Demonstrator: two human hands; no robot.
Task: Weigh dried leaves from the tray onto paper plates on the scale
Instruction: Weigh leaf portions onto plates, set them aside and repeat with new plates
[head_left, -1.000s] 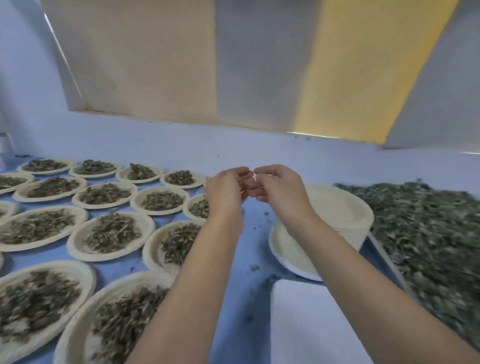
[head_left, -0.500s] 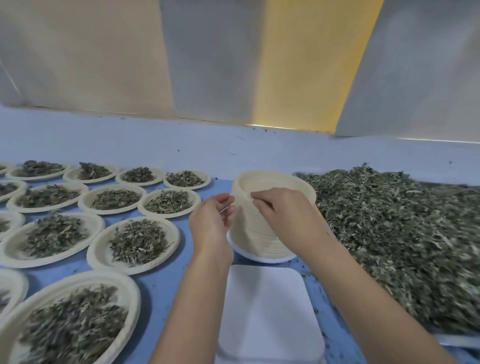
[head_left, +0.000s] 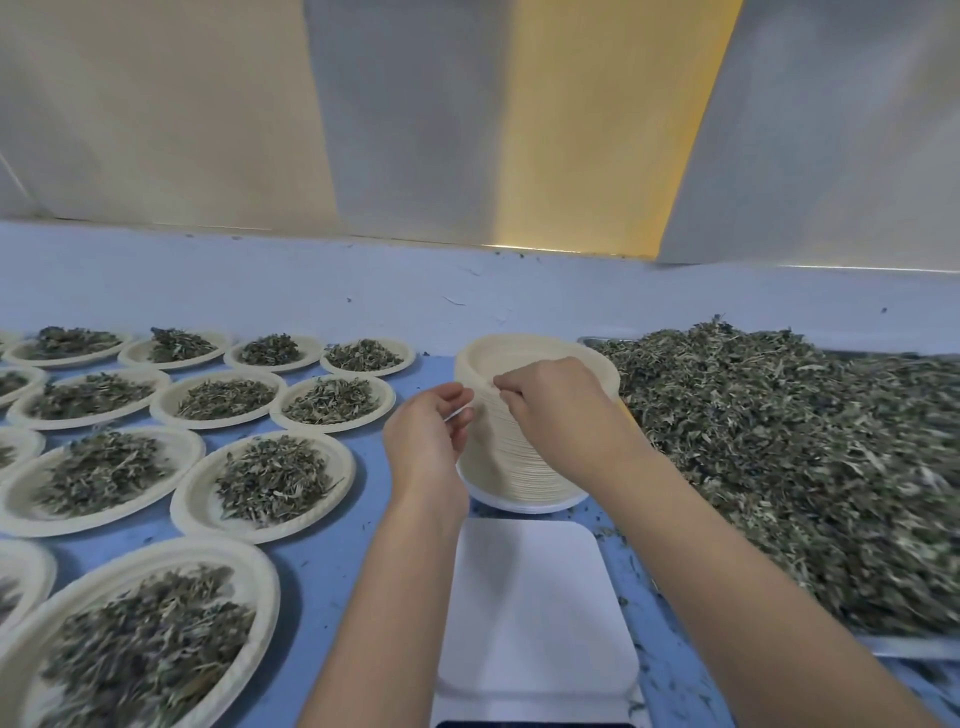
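— Where is my next plate?

— The stack of paper plates (head_left: 498, 457) sits on the tabletop (head_left: 332, 566) just behind the scale (head_left: 535, 597), whose platform is bare. The tray (head_left: 909, 647) of dried leaves (head_left: 779, 457) lies close on the stack's right. Filled plates (head_left: 270, 483) cover the left side.

— And my hands?

— My right hand (head_left: 550, 410) is over the top of the stack, fingertips pinched at the near rim of the top plate (head_left: 504, 356). My left hand (head_left: 426, 436) is curled against the stack's side. I cannot tell whether it grips a rim.

— How will that plate behave?

— Very light and thin, I judge, and nested tight, so two may lift together. I would take it at the rim only, thumb under the lip, with the other hand steadying the stack. A hard squeeze could crease the edge. Empty, it looks stiff enough to carry by one side.
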